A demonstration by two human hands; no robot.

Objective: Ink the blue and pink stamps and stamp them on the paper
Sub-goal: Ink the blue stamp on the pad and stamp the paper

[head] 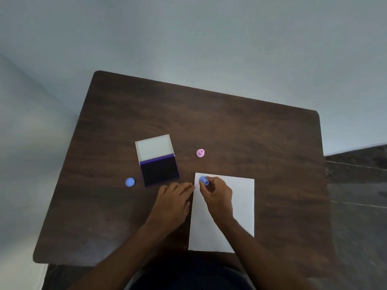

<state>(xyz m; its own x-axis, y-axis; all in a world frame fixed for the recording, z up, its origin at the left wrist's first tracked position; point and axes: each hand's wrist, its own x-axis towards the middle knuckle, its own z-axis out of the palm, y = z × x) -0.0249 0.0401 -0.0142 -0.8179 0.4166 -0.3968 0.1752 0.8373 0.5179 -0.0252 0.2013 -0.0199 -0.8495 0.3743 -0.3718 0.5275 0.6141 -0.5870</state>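
Note:
My right hand (217,195) grips the blue stamp (203,180) over the top left corner of the white paper (240,206). My left hand (172,203) lies flat on the table with its fingertips at the paper's left edge, holding nothing. The ink pad (160,171) sits open to the left of the paper, its dark pad facing up and its white lid (154,146) folded back. The pink stamp (200,153) stands upright on the table beyond the paper.
A round blue cap (130,182) lies left of the ink pad. The dark wooden table (230,126) ends at a pale wall behind and a dark floor on the right.

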